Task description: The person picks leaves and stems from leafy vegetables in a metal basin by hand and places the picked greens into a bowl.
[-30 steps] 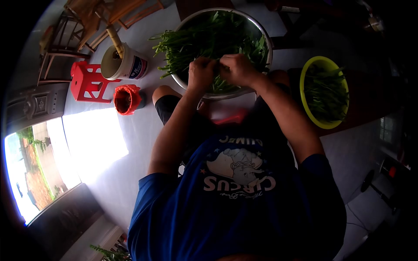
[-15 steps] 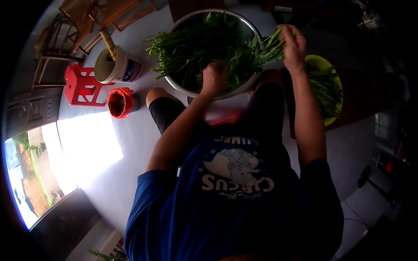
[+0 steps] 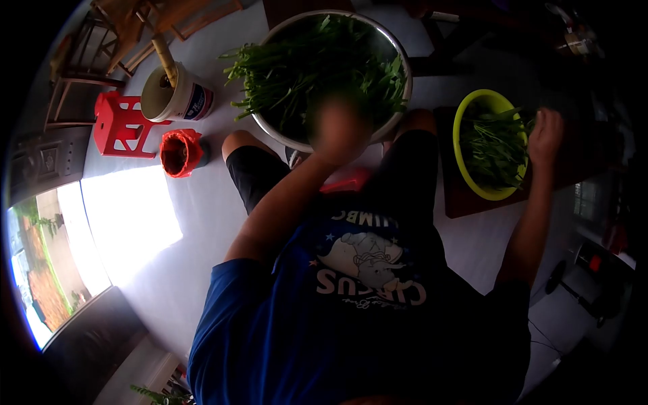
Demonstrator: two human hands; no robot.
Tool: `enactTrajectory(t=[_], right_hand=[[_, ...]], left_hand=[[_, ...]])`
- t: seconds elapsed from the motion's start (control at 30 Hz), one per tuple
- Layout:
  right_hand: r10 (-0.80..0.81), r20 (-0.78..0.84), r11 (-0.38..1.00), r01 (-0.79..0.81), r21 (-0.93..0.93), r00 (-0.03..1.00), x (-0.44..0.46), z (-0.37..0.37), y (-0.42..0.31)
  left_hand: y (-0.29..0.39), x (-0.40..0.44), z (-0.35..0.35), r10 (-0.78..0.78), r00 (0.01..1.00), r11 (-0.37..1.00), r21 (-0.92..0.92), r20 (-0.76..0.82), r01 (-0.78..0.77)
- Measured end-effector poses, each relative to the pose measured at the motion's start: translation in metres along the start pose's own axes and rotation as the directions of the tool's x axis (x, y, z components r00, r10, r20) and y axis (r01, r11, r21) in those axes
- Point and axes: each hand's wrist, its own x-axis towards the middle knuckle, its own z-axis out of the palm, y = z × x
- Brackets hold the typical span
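A wide metal basin (image 3: 407,88) between my knees holds a heap of long-stemmed leafy greens (image 3: 324,64), their cut stems sticking out over its left rim. My left hand (image 3: 341,131) is over the basin's near edge, smeared by motion, so its fingers do not show. Out to the right, my right hand (image 3: 545,135) is at the far-right rim of a yellow-green plastic basin (image 3: 459,152). Its fingers are closed on some leafy greens at that rim. More leafy greens (image 3: 493,145) lie inside this basin.
The yellow-green basin stands on a low dark table (image 3: 466,206). To the left are a white bucket (image 3: 158,101) with a bamboo-like pole, a red stool (image 3: 125,128) and a small bin (image 3: 181,154) lined with a red bag. Wooden chairs (image 3: 88,81) stand farther back.
My right hand has moved from the metal basin's right rim, with greens in it, right and down to the yellow-green basin. My left hand has shifted slightly right and blurred.
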Motion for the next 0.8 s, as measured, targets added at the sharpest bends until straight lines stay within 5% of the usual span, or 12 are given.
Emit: enactTrajectory(t=[0.03,0.2,0.3,0.4,0.53,0.63,0.8], right_hand=[[-0.071,0.053,0.995,0.075,-0.073,0.996,-0.015,0.005,0.001],[0.076,0.532,0.986,-0.142,0.085,0.843,-0.134,0.071,0.006],[0.086,0.609,0.983,-0.166,0.076,0.788,-0.152,0.079,-0.013],[0.070,0.585,0.978,-0.171,0.120,0.808,-0.150,0.077,-0.014],[0.050,0.494,0.999,-0.038,-0.033,0.868,-0.089,0.035,-0.050],[-0.053,0.379,0.988,-0.008,0.155,0.924,-0.039,0.036,-0.094],[-0.353,0.232,0.757,0.131,0.641,0.906,0.015,0.054,-0.237]], left_hand=[[0.000,0.000,-0.003,0.031,0.999,0.999,0.008,0.020,-0.031],[-0.015,0.007,-0.007,0.420,0.907,0.894,0.156,0.037,-0.420],[-0.017,0.008,-0.008,0.416,0.883,0.908,0.043,-0.217,-0.417],[-0.023,0.017,-0.011,0.273,0.961,0.955,0.108,0.053,-0.277],[-0.041,0.037,-0.013,0.044,0.945,0.960,0.250,0.323,-0.130],[-0.090,0.047,0.032,0.206,0.977,0.867,0.452,0.063,-0.212],[-0.131,0.062,0.068,0.324,0.944,0.866,0.384,0.058,-0.321]])
